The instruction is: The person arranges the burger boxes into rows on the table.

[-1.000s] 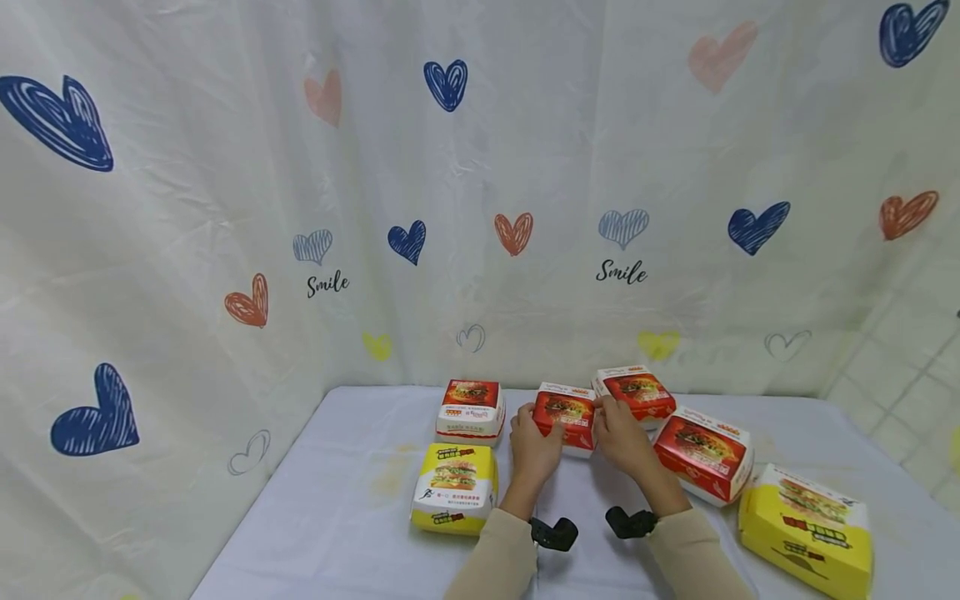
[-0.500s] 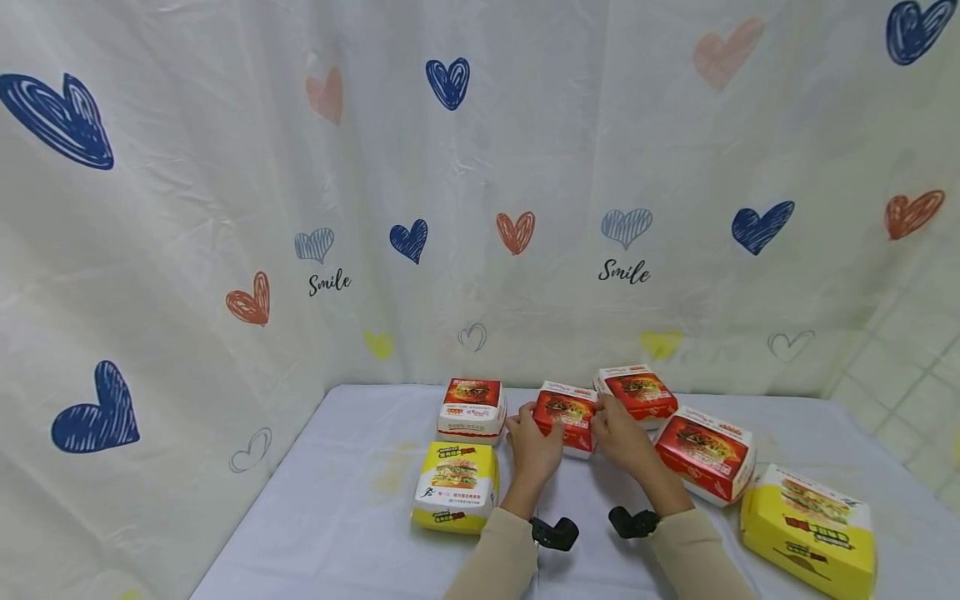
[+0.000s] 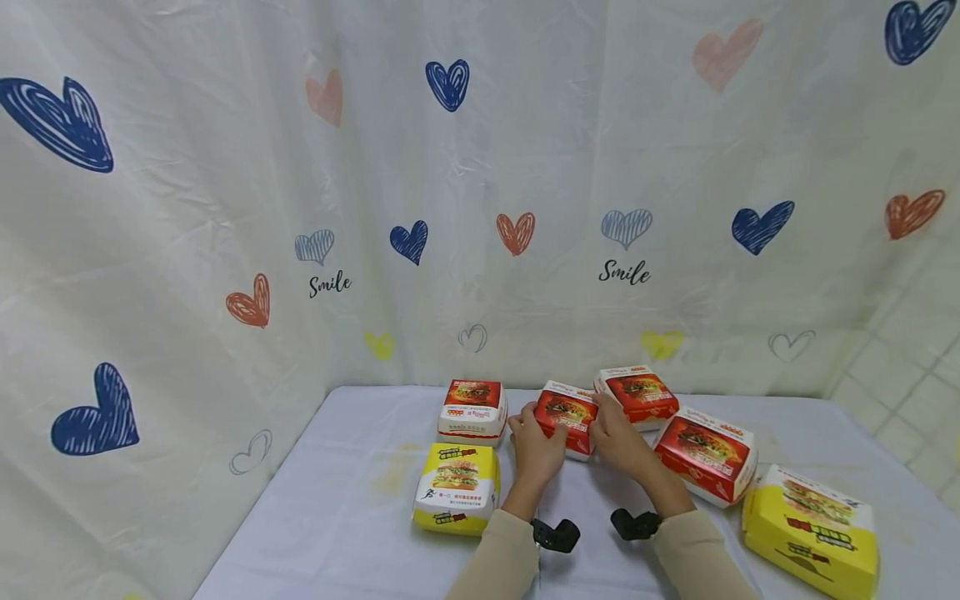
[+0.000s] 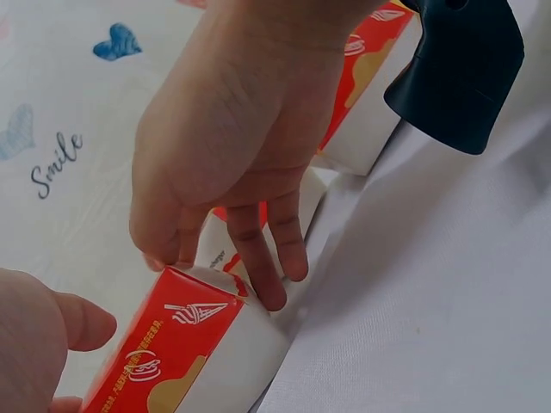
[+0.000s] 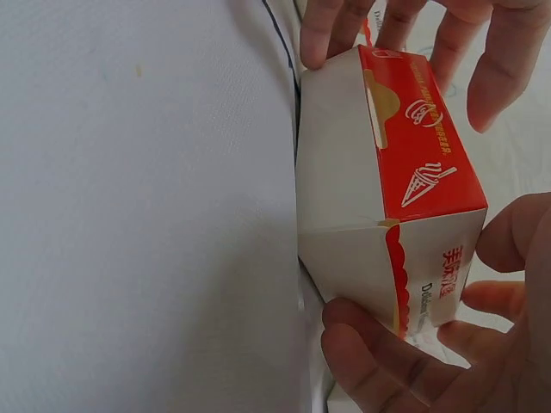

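Observation:
A red and white burger box (image 3: 564, 414) sits between both hands near the back of the table. My left hand (image 3: 537, 454) grips its left side, with the thumb at the front. On the opposite side my right hand (image 3: 621, 442) holds the box with bent fingers. In the right wrist view, fingers of both hands touch the ends of the burger box (image 5: 426, 142), whose lid looks closed. The left wrist view shows the right hand (image 4: 241, 138) at one end of it and part of the left hand (image 4: 34, 344) at the other.
Left stand a red and white box (image 3: 471, 412) and a yellow box (image 3: 456, 489) in front of it. To the right, two more red boxes, one behind (image 3: 637, 393) and one nearer (image 3: 705, 454), lead to a yellow box (image 3: 812, 529). A heart-print curtain (image 3: 465, 167) hangs behind.
The burger box between the hands has turned slightly, its back edge shifting a little to the right. Both hands keep their hold; the other boxes stay put.

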The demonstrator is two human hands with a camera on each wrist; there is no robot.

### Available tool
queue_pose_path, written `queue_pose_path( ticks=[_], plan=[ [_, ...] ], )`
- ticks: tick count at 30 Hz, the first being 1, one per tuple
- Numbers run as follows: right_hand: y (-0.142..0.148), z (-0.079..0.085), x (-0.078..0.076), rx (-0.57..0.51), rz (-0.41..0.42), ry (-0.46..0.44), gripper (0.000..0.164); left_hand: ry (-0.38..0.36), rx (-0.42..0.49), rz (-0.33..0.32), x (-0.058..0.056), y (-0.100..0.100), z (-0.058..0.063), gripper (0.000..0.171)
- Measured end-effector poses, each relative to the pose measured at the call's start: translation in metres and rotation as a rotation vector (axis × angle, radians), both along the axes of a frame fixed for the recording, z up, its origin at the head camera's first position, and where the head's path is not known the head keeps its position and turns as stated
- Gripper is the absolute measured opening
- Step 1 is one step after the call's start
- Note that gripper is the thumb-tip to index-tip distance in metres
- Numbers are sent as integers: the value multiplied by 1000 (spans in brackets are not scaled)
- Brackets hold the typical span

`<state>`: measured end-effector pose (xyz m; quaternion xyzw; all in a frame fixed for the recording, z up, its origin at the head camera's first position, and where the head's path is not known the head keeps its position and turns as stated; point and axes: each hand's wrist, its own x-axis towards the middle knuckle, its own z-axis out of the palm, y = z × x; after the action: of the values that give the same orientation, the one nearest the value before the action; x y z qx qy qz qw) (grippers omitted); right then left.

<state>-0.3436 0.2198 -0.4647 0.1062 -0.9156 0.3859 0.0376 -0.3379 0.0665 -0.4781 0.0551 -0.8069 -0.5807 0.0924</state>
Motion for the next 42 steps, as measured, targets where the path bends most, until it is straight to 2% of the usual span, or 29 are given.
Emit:
queue_pose_path(
  ticks=[9, 18, 26, 34, 42],
  plan=[
    [3, -3, 0, 21, -18, -31, 62, -6, -6, 0, -1, 2, -1, 77],
    [4, -2, 1, 11, -16, -30, 65, -12, 24, 2, 0, 2, -2, 75],
    [5, 1, 3, -20, 6, -82, 74, -34, 74, 3, -1, 3, -3, 78],
    [7, 3, 3, 3, -15, -101, 80, -2, 22, 16, -1, 1, -3, 72],
    [9, 3, 4, -10, -25, -151, 85, -15, -16, 14, 1, 0, -2, 74]
  ],
)
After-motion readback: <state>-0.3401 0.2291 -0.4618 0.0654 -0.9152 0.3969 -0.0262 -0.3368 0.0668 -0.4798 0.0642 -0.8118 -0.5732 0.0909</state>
